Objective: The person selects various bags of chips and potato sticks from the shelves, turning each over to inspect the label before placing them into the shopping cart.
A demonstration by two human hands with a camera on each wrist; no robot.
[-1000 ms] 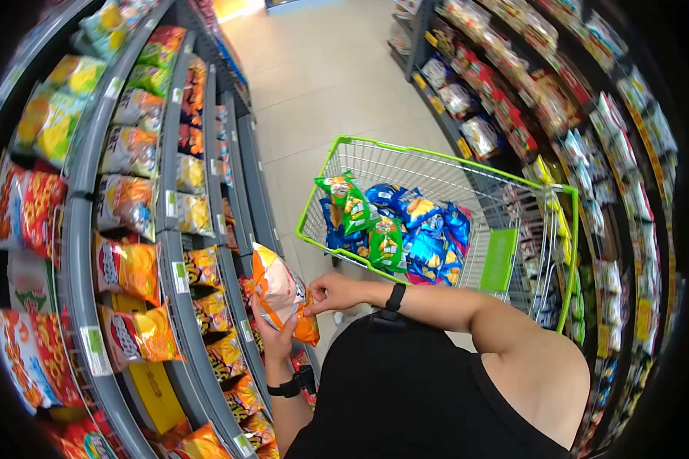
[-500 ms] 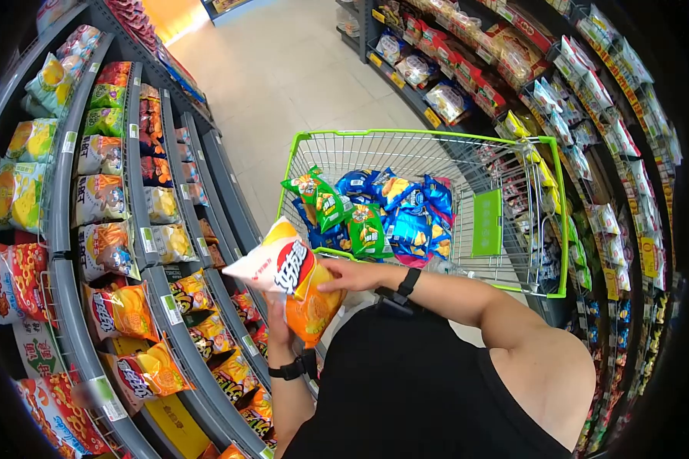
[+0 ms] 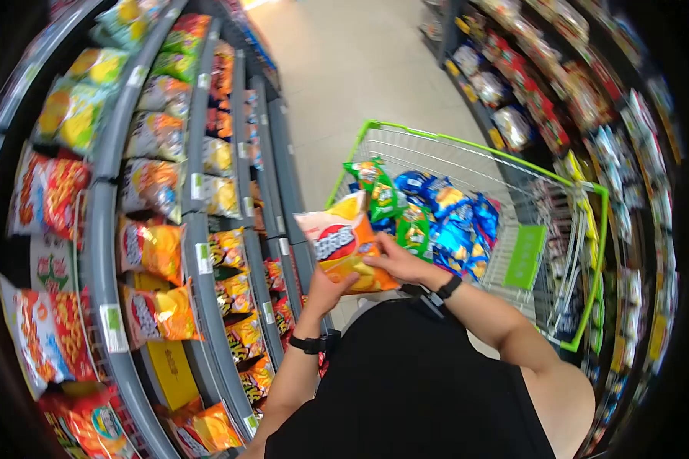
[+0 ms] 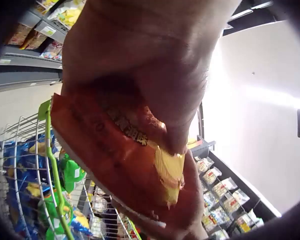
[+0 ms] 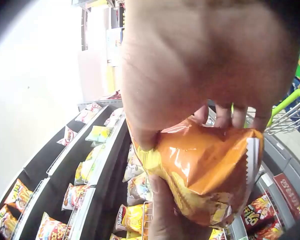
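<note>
An orange and white chip bag (image 3: pixel 343 249) with a red oval logo is held in front of the torso, its printed front facing up. My left hand (image 3: pixel 329 291) grips its lower left side, thumb on the front. From the right, my right hand (image 3: pixel 400 260) holds the opposite side, thumb also on the front. In the left wrist view the orange plastic (image 4: pixel 105 140) bulges beneath the hand. The right wrist view shows the crimped end seam (image 5: pixel 252 160) and fingers of both hands around the bag. Behind it, the bag overlaps the near corner of a shopping cart (image 3: pixel 467 141).
Inside the cart lie several green snack bags (image 3: pixel 413 229) and blue snack bags (image 3: pixel 455 222). A grey shelf (image 3: pixel 115 229) with rows of chip bags runs along the left. More stocked shelves (image 3: pixel 528 99) line the right, and a tiled floor (image 3: pixel 344 69) stretches ahead.
The bag has turned from its edge to show its logo front and has moved towards the cart. My right hand has shifted its hold along the bag's side. The head view has swung about.
</note>
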